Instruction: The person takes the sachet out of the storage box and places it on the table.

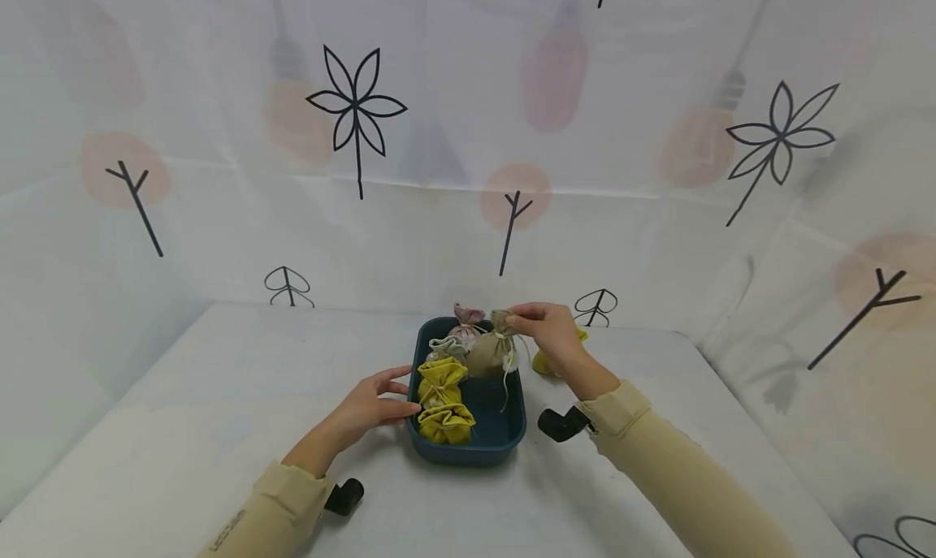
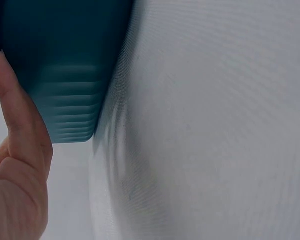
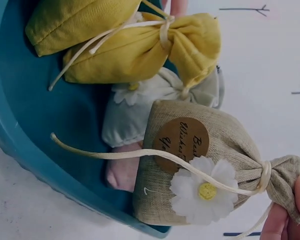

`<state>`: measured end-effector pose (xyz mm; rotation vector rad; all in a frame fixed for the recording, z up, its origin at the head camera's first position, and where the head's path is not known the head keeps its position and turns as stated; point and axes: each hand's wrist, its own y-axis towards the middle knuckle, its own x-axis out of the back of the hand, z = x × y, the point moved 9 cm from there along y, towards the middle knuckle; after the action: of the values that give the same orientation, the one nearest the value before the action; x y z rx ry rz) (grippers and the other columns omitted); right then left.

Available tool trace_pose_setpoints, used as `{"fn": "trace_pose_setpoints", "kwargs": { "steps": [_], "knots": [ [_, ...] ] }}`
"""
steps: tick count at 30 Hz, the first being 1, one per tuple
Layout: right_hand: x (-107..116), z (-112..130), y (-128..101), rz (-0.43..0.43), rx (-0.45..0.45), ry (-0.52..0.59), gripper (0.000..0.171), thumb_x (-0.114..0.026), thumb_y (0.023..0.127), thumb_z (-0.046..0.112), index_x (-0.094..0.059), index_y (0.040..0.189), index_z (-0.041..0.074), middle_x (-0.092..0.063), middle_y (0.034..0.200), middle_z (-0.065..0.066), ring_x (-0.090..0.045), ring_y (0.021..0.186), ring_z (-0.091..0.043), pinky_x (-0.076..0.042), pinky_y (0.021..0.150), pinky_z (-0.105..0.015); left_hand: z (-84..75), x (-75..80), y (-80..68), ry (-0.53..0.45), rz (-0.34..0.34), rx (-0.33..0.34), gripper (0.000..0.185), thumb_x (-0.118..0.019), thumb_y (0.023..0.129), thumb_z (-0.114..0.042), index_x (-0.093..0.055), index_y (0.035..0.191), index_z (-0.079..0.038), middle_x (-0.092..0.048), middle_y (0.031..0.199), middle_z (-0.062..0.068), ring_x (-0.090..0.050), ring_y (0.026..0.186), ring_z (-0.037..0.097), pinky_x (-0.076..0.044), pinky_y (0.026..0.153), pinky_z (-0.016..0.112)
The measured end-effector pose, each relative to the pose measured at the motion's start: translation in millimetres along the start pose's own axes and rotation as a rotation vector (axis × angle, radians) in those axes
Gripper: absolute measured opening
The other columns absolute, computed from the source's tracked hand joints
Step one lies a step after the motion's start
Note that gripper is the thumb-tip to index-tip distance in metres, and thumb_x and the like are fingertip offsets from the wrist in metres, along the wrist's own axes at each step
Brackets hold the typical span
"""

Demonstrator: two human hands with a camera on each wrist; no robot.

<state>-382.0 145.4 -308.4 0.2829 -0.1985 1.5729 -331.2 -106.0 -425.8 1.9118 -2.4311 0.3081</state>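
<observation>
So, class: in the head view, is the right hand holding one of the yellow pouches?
No: the right hand pinches the tied neck of the beige pouch over the blue tray.

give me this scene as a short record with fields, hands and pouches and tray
left hand: open, fingers touch the tray's left side
right hand: pinches the tan pouch by its tied neck
tan pouch: over the tray, white flower and round label on front
tray: teal, on the table
in tray: two yellow pouches, a grey one, a pink one
outside tray: another yellow pouch, behind the right hand

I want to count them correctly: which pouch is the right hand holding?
The beige burlap pouch with a white daisy and round label; the right hand pinches its tied neck.
</observation>
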Motion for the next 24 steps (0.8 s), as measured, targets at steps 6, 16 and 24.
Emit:
{"fn": "trace_pose_setpoints", "kwargs": {
  "steps": [6, 16, 24],
  "knots": [
    [5.9, 7.7, -4.5, -0.029, 0.017, -0.014, 0.026, -0.064, 0.09, 0.012, -0.064, 0.11, -0.003, -0.063, 0.105, -0.013, -0.057, 0.102, -0.026, -0.044, 0.092, -0.038, -0.4, 0.0, -0.1, -0.004, 0.002, 0.001, 0.074, -0.078, 0.077, -0.015, -0.041, 0.141, -0.01, -0.051, 0.117, 0.016, -0.061, 0.084, 0.019, -0.054, 0.074, 0.034],
    [22.4, 16.3, -10.8, -0.045, 0.071, 0.0, 0.027, -0.061, 0.091, 0.012, -0.062, 0.113, -0.005, -0.06, 0.11, -0.017, -0.055, 0.103, -0.026, -0.043, 0.094, -0.038, -2.2, 0.4, -0.5, -0.001, 0.002, -0.002, 0.074, -0.078, 0.077, -0.015, -0.041, 0.141, -0.011, -0.051, 0.117, 0.016, -0.06, 0.082, 0.019, -0.054, 0.072, 0.033],
    [40.7, 12.2, -15.4, -0.077, 0.057, -0.025, 0.032, -0.06, 0.092, 0.015, -0.06, 0.117, -0.005, -0.058, 0.111, -0.014, -0.053, 0.104, -0.025, -0.045, 0.091, -0.035, -1.3, 0.2, 0.0, 0.005, -0.001, 0.0, 0.074, -0.078, 0.077, -0.015, -0.041, 0.141, -0.01, -0.051, 0.116, 0.015, -0.06, 0.082, 0.018, -0.054, 0.072, 0.033]
  ]
}}
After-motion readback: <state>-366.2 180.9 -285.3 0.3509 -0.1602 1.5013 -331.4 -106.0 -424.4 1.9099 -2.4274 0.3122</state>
